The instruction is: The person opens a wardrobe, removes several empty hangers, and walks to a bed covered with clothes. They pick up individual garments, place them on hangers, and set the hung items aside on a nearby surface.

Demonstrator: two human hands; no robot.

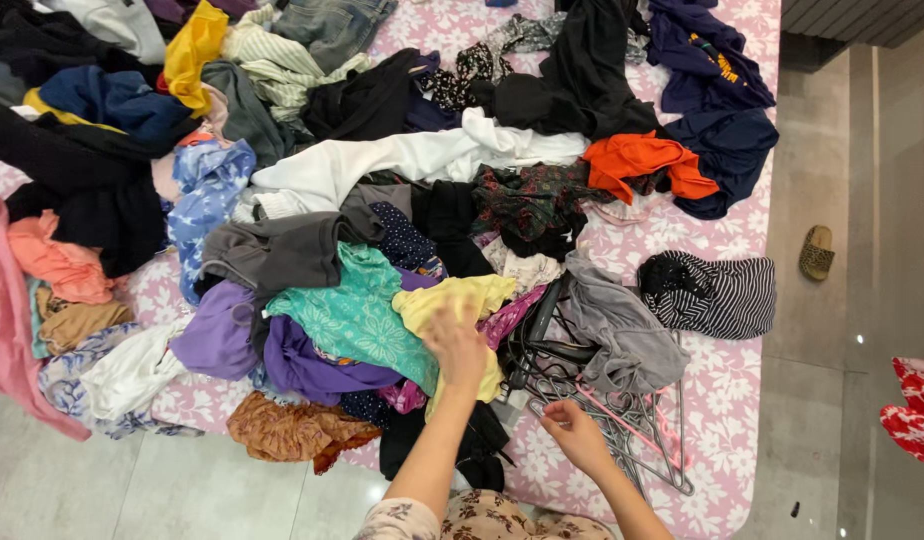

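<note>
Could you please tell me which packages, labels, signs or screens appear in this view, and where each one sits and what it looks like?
No packages, signs or screens are in view.
Printed mark on dark navy shirt: top right of the bed, a small yellow-orange patch, too small to make out.
Elsewhere only loose clothes, with the left hand on a yellow garment and the right hand by wire hangers.

Grey tiled floor (glossy)
</note>
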